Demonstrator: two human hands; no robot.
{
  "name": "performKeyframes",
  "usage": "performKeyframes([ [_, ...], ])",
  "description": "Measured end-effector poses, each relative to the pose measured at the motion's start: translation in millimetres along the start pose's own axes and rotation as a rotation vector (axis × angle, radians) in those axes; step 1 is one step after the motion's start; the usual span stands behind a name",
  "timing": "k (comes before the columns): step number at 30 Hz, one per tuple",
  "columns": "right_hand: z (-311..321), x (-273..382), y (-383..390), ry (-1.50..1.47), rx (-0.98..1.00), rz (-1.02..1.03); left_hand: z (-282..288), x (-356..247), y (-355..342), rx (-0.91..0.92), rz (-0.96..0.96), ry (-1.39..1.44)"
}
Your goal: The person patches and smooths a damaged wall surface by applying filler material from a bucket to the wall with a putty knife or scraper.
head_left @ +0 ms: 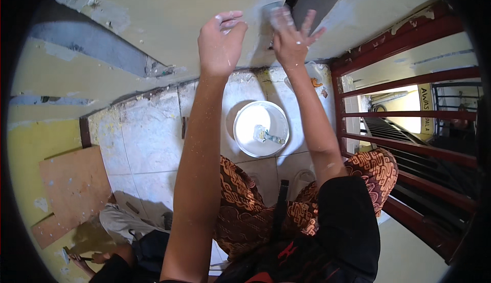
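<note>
The right hand presses a grey sanding pad flat against the wall, fingers spread. The left hand rests loosely curled on the wall. A white bucket stands on the floor below; a yellow sign hangs behind the red railing.

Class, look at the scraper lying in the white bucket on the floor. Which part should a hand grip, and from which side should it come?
Probably the handle end of the scraper, reached from straight above through the open top of the bucket. The tool lies tilted on white paste, blade toward the left and handle toward the right rim, so the handle looks the cleaner, freer part, and the bucket wall blocks any sideways approach.
</note>
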State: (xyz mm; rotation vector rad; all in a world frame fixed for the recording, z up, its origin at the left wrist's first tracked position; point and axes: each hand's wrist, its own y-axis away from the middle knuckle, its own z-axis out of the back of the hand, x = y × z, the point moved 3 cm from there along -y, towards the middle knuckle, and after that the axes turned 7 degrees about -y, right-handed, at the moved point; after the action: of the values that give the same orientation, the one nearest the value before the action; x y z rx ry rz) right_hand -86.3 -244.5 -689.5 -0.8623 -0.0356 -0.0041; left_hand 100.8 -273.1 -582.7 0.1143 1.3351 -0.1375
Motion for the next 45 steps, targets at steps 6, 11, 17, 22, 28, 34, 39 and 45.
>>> performKeyframes([
  [6,-10,-14,17,-0.024,0.124,0.133,-1,-2,1,-0.015,-0.036,-0.095],
  [11,0,-23,11,-0.246,-0.107,-0.246,-5,-10,4,0.006,-0.012,-0.142],
  [17,16,-7,-20,-0.084,0.049,0.229,8,-7,5,-0.024,-0.01,-0.082],
  [22,24,-18,-40,-0.042,0.198,0.192,-5,-10,5,-0.035,-0.007,0.017],
  [28,45,-45,-58,0.075,-0.045,0.5,-16,-13,3,-0.036,-0.048,0.067],
  [34,48,-53,-66,0.035,0.318,0.694,-13,-10,0,0.0,-0.059,0.093],
  [39,44,-64,-57,0.147,0.308,0.855,-16,-16,1,-0.008,-0.058,0.073],
  [45,52,-65,-60,0.014,0.451,0.739,-14,-29,7,-0.025,-0.053,0.09],
])
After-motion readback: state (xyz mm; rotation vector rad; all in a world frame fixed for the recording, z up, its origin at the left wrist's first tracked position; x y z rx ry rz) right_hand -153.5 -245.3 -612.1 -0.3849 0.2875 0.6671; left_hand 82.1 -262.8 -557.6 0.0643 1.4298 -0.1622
